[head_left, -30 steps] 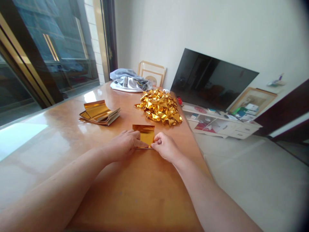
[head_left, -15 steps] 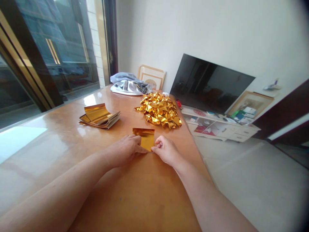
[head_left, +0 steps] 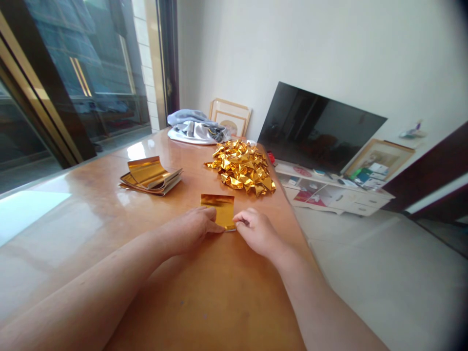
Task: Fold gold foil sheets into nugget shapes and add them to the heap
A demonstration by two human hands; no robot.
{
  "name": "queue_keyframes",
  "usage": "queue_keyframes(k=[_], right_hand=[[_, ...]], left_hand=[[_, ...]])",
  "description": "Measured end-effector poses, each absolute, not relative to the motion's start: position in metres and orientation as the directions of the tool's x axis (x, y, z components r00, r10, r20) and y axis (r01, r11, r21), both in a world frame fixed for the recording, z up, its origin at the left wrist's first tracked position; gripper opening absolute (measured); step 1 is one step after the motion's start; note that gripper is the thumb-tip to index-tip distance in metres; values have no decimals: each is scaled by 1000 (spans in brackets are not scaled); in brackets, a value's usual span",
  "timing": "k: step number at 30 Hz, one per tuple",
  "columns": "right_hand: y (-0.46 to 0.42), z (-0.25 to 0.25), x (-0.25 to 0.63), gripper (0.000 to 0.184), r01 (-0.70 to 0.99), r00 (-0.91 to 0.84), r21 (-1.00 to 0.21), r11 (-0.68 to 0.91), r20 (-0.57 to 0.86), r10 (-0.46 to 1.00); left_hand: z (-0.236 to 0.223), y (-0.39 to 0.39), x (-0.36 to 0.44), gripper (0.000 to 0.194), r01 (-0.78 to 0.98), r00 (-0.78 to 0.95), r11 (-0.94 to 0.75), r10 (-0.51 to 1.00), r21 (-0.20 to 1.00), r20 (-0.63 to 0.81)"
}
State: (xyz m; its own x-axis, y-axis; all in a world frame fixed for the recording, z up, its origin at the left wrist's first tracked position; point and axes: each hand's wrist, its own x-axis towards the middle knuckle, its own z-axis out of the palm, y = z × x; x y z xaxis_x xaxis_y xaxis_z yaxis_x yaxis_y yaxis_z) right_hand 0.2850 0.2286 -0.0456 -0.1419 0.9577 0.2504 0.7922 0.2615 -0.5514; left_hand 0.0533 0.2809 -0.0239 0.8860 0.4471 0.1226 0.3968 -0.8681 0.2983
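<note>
A small square of gold foil (head_left: 220, 210) lies flat on the wooden table (head_left: 219, 297), with its lower edge seemingly folded. My left hand (head_left: 190, 231) rests on its lower left part, fingers together and pressing it down. My right hand (head_left: 257, 232) sits at the foil's lower right corner, fingertips curled against that edge. Behind them lie a stack of curled gold foil sheets (head_left: 150, 176) to the left and a heap of crumpled gold foil (head_left: 241, 168) to the right. Neither hand touches these.
A bundled grey and white cloth (head_left: 195, 129) and a leaning picture frame (head_left: 230, 117) stand at the table's far end. Beyond its right edge are a tilted dark screen (head_left: 321, 126) and a low white cabinet (head_left: 329, 195). A glass window (head_left: 84, 73) runs along the left.
My right hand has shifted slightly right and up along the foil's edge. The foil square and my left hand stay nearly where they were.
</note>
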Motion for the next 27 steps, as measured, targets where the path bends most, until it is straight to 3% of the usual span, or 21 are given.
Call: queue_keyframes(k=[4,7,12,15,21,27], right_hand=[[210,-23,276,30,882,-338,-287,373,166,926],[196,-10,270,35,921,-360,-134,366,69,930],[187,-1,267,36,938,-347,-3,347,-2,938],[186,0,269,33,943,-332,33,332,-9,943],[187,-2,266,23,961,-278,12,278,61,959],[190,-13,249,36,935,-339,-84,346,80,937]], left_hand=[[-28,282,53,33,396,882,-864,452,312,132],[-26,282,53,30,392,878,-849,460,355,131],[-21,280,55,27,394,869,-808,483,438,109],[-22,281,55,26,402,862,-801,494,443,113],[-26,282,54,28,410,871,-851,472,328,137],[-29,284,54,29,383,886,-888,431,256,171]])
